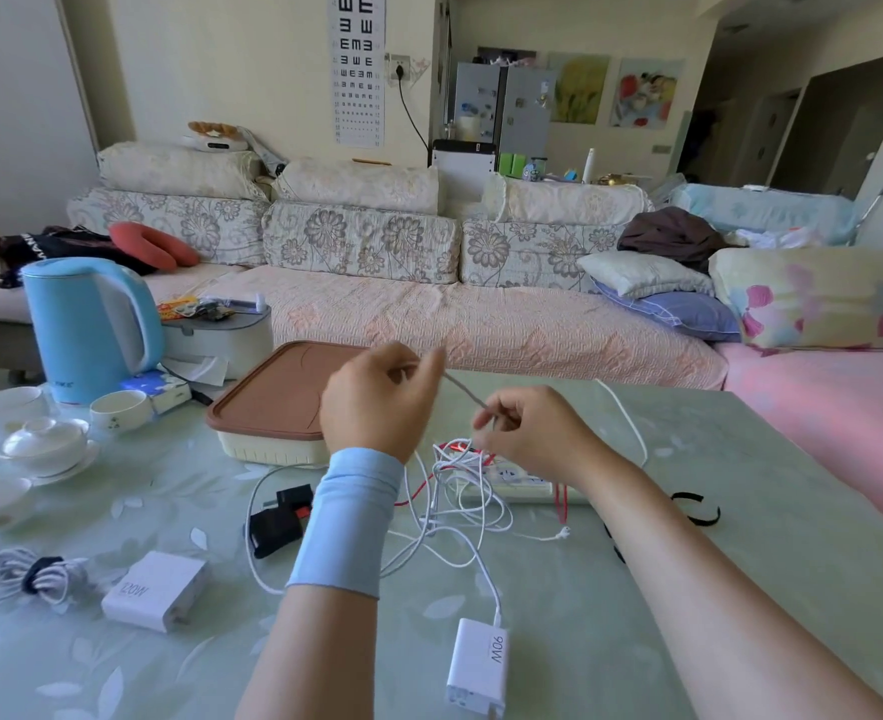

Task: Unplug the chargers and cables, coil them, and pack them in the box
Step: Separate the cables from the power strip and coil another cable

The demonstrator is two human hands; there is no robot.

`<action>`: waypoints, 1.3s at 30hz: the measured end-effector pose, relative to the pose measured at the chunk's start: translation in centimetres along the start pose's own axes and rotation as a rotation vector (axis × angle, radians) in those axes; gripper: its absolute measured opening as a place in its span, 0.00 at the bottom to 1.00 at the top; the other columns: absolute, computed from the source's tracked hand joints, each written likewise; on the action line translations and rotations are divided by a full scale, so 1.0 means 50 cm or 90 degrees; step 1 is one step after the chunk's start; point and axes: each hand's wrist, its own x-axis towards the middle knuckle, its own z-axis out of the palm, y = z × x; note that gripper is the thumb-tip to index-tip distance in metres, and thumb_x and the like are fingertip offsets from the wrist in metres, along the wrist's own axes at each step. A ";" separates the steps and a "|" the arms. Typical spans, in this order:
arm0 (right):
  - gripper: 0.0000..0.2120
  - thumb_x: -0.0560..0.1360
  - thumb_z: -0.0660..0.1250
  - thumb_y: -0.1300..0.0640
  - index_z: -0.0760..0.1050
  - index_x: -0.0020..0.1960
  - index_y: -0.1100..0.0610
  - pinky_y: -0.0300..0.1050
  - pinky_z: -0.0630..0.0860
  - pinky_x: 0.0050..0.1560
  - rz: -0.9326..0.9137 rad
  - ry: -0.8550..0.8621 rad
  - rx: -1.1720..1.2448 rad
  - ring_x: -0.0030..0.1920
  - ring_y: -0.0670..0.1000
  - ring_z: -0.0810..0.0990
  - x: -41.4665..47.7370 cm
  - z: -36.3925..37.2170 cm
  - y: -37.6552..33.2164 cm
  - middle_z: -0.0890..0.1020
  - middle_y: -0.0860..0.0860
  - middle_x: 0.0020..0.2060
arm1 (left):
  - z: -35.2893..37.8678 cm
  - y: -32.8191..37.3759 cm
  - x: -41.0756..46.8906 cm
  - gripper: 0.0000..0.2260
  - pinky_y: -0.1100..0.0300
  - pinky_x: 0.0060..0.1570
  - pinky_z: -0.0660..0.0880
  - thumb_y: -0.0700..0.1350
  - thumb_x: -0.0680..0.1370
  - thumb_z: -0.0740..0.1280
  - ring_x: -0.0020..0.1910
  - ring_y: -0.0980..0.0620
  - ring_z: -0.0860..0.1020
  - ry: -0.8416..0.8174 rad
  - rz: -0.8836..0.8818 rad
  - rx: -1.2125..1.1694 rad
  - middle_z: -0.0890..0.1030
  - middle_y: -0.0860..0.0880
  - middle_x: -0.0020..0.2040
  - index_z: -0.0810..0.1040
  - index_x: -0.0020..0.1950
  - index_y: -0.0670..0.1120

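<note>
My left hand [377,392] and right hand [527,428] both pinch the thin grey cable [463,391] with curled fingers, above the white tangle [460,501] beside the box [268,407]. It looks light and limp, so I judge a hold near the ends best for coiling.

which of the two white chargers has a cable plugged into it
The 90W charger, bottom centre: a white cable runs into its far end. The 120W charger at left shows none.

floral sofa [361,241] | eye chart [357,70] on cream wall | daylight
</note>
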 end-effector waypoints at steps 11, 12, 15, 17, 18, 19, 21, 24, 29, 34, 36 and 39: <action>0.13 0.79 0.63 0.49 0.83 0.42 0.50 0.40 0.68 0.42 0.081 0.009 -0.155 0.31 0.37 0.76 0.011 -0.003 0.072 0.84 0.44 0.31 | -0.012 -0.070 0.032 0.10 0.54 0.46 0.66 0.51 0.75 0.64 0.45 0.41 0.74 0.149 -0.046 0.080 0.80 0.45 0.42 0.81 0.43 0.48; 0.13 0.79 0.63 0.49 0.83 0.43 0.50 0.40 0.65 0.38 0.059 0.011 -0.148 0.28 0.39 0.73 0.010 -0.003 0.059 0.82 0.46 0.29 | -0.003 -0.074 0.028 0.08 0.52 0.51 0.66 0.45 0.74 0.65 0.50 0.40 0.73 0.107 -0.044 0.149 0.80 0.43 0.48 0.82 0.48 0.49; 0.12 0.79 0.64 0.46 0.82 0.43 0.48 0.44 0.63 0.34 -0.005 -0.003 -0.080 0.29 0.44 0.66 0.011 -0.001 0.030 0.72 0.49 0.27 | 0.010 -0.066 0.013 0.24 0.51 0.58 0.65 0.33 0.66 0.62 0.54 0.40 0.72 0.039 0.064 0.193 0.80 0.46 0.54 0.80 0.58 0.51; 0.09 0.80 0.64 0.49 0.82 0.47 0.49 0.46 0.68 0.39 -0.027 -0.014 -0.033 0.35 0.47 0.72 0.013 0.002 0.013 0.78 0.52 0.34 | 0.024 -0.045 0.005 0.26 0.54 0.57 0.67 0.32 0.67 0.58 0.54 0.43 0.74 -0.046 0.151 0.103 0.81 0.48 0.54 0.79 0.60 0.51; 0.07 0.80 0.64 0.52 0.81 0.49 0.48 0.47 0.72 0.42 -0.030 -0.011 -0.001 0.38 0.50 0.76 0.014 0.002 0.002 0.81 0.53 0.38 | 0.031 -0.035 0.002 0.24 0.56 0.56 0.70 0.33 0.71 0.57 0.53 0.45 0.76 -0.134 0.139 0.027 0.82 0.49 0.53 0.78 0.61 0.52; 0.06 0.80 0.64 0.54 0.79 0.51 0.47 0.50 0.73 0.43 -0.029 -0.003 0.037 0.38 0.55 0.76 0.014 0.002 -0.008 0.82 0.55 0.40 | 0.037 -0.023 -0.006 0.20 0.57 0.54 0.74 0.36 0.75 0.58 0.50 0.47 0.79 -0.233 0.093 -0.039 0.83 0.50 0.51 0.77 0.61 0.53; 0.06 0.79 0.66 0.60 0.75 0.52 0.49 0.52 0.73 0.38 -0.043 0.015 0.101 0.33 0.56 0.72 0.012 -0.003 -0.025 0.78 0.59 0.35 | 0.050 -0.017 -0.018 0.09 0.55 0.46 0.77 0.47 0.80 0.59 0.42 0.46 0.80 -0.345 0.015 -0.050 0.83 0.49 0.43 0.78 0.54 0.54; 0.13 0.74 0.70 0.66 0.72 0.52 0.53 0.40 0.68 0.34 -0.064 0.042 0.118 0.30 0.47 0.68 0.007 -0.018 -0.028 0.71 0.50 0.30 | 0.038 -0.012 -0.018 0.18 0.58 0.34 0.67 0.57 0.78 0.61 0.35 0.44 0.75 -0.328 0.009 0.082 0.73 0.50 0.29 0.74 0.35 0.46; 0.03 0.73 0.72 0.54 0.80 0.40 0.50 0.42 0.71 0.38 0.028 0.022 -0.046 0.30 0.43 0.72 0.003 -0.017 0.020 0.78 0.45 0.29 | 0.013 0.000 -0.004 0.22 0.58 0.28 0.60 0.55 0.72 0.67 0.29 0.47 0.61 -0.059 0.044 -0.065 0.62 0.47 0.24 0.63 0.27 0.44; 0.13 0.78 0.65 0.49 0.82 0.40 0.53 0.46 0.70 0.60 0.075 -0.007 -0.136 0.41 0.43 0.82 0.004 -0.004 0.064 0.85 0.46 0.35 | 0.008 0.001 -0.005 0.22 0.57 0.29 0.56 0.49 0.73 0.66 0.30 0.53 0.56 0.103 -0.015 -0.245 0.56 0.50 0.27 0.58 0.29 0.41; 0.14 0.80 0.62 0.51 0.81 0.40 0.53 0.47 0.77 0.53 0.090 0.000 -0.062 0.40 0.46 0.83 0.000 -0.009 0.070 0.85 0.47 0.34 | 0.009 -0.015 0.008 0.22 0.61 0.27 0.57 0.51 0.76 0.65 0.29 0.49 0.58 0.089 -0.030 -0.147 0.58 0.47 0.25 0.59 0.29 0.41; 0.15 0.82 0.60 0.50 0.80 0.40 0.50 0.43 0.70 0.34 0.079 0.060 -0.033 0.28 0.46 0.74 -0.001 -0.018 0.072 0.75 0.45 0.25 | 0.023 -0.039 0.017 0.13 0.56 0.37 0.65 0.47 0.80 0.61 0.40 0.42 0.73 0.038 -0.060 -0.004 0.76 0.44 0.36 0.77 0.38 0.45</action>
